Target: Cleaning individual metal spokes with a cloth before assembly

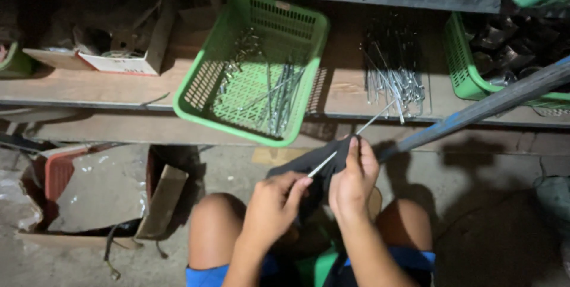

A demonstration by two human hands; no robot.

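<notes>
My left hand [274, 204] pinches the near end of a thin metal rod [356, 132] that slants up to the right. My right hand [354, 180] grips a dark cloth [309, 165] wrapped around the rod's lower part, index finger pressed on it. Both hands are above my bare knees. A green plastic basket [205, 79] tilts off the shelf edge just above, with several similar metal rods lying in it. More loose rods [395, 79] lie in a pile on the wooden shelf to the right.
A dark blue-grey pole [487, 106] slants across the right side. Another green basket [460, 64] of dark metal parts sits at far right. A cardboard box [127, 61] stands on the shelf at left. An open carton [101, 198] and a red crate [56, 174] rest on the floor.
</notes>
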